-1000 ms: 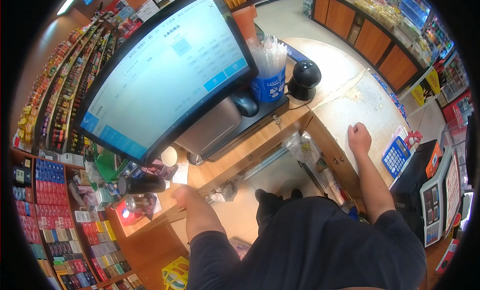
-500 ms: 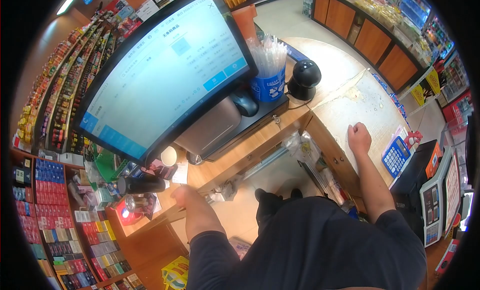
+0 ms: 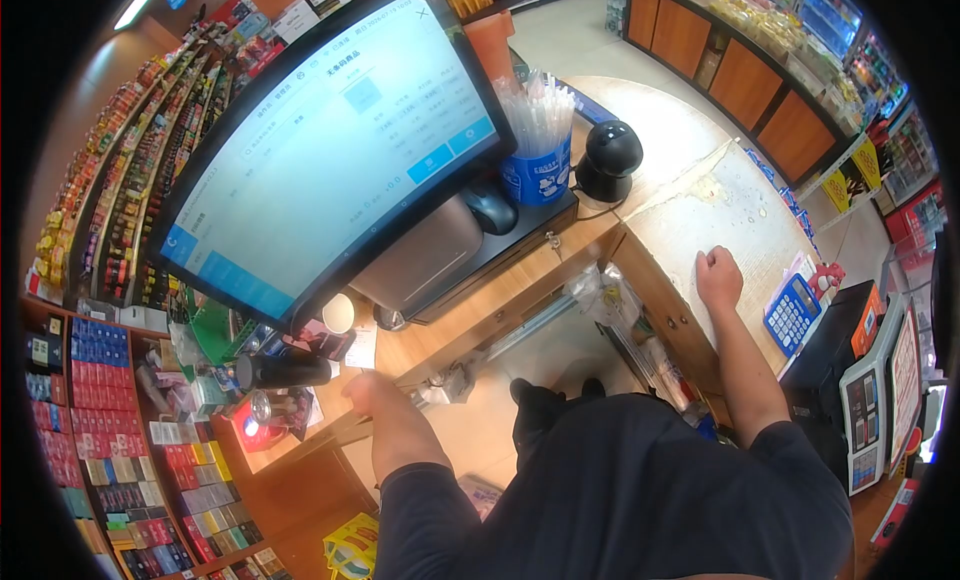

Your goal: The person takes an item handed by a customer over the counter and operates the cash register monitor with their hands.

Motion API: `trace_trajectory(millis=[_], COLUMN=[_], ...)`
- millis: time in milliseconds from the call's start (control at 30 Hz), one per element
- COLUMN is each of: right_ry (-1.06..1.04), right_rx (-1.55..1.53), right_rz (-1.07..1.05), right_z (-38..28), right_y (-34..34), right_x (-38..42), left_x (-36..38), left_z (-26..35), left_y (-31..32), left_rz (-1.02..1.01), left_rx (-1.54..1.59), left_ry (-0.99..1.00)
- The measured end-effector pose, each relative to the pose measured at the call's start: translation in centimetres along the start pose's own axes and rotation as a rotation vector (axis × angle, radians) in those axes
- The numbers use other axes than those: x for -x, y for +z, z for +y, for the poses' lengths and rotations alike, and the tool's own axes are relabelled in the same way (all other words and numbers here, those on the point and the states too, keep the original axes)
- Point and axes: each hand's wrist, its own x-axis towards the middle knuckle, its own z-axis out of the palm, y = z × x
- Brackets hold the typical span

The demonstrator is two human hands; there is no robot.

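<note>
1. Counter [image 3: 685, 225] in front of you, wrapping from a pale wood run [image 3: 425, 342] on your left to a worn white top on your right; both your hands are at it.
2. Nothing has visibly shifted over the last second: your hands, arms and the things around them match the two earlier pictures. That reads as a pause, with no item being handled.
3. Your right hand [image 3: 719, 278] lies on the white top, fingers curled in a loose fist, with no object showing in it. The blue calculator [image 3: 793, 315] sits near it, toward your body, apart from the fingers. A small red figure [image 3: 827, 276] stands just beyond the calculator.
4. Your left hand [image 3: 361, 391] is at the near edge of the wood run and appears to touch it. It is foreshortened and partly hidden by the forearm, so you cannot tell whether its fingers are spread or curled, or whether it holds anything.
5. Just beyond that hand is a white paper slip [image 3: 361, 348], with a pale cup [image 3: 338, 313] behind it and a dark tumbler [image 3: 285, 370] on its side to the left.
6. Between your hands, farther forward, stand a large lit monitor [image 3: 330, 160], a mouse [image 3: 490, 210] and a blue tub of straws [image 3: 540, 175].
</note>
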Motion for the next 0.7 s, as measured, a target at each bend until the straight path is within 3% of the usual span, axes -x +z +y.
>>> trace_trajectory(millis=[233, 300, 400, 600, 700], right_ry=[-0.014, -0.012, -0.015, -0.008, -0.010], right_rx=[-0.008, -0.012, -0.012, -0.007, -0.010], right_rz=[0.016, 0.015, 0.015, 0.011, 0.010], right_z=[0.1, 0.1, 0.2, 0.1, 0.2], right_y=[0.1, 0.2, 0.2, 0.1, 0.1], right_x=[0.0, 0.0, 0.0, 0.0, 0.0], left_x=[-5.3, -5.1, -0.3, -3.7, 0.6], left_z=[-1.1, -1.0, 0.1, -0.5, 0.1], left_y=[3.0, 2.6, 0.7, 2.7, 0.0], left_rz=[-0.084, -0.110, 0.076, 0.039, 0.072], left_rx=[-0.210, -0.216, 0.097, -0.023, 0.072], left_ry=[0.144, 0.134, -0.049, 0.001, -0.040])
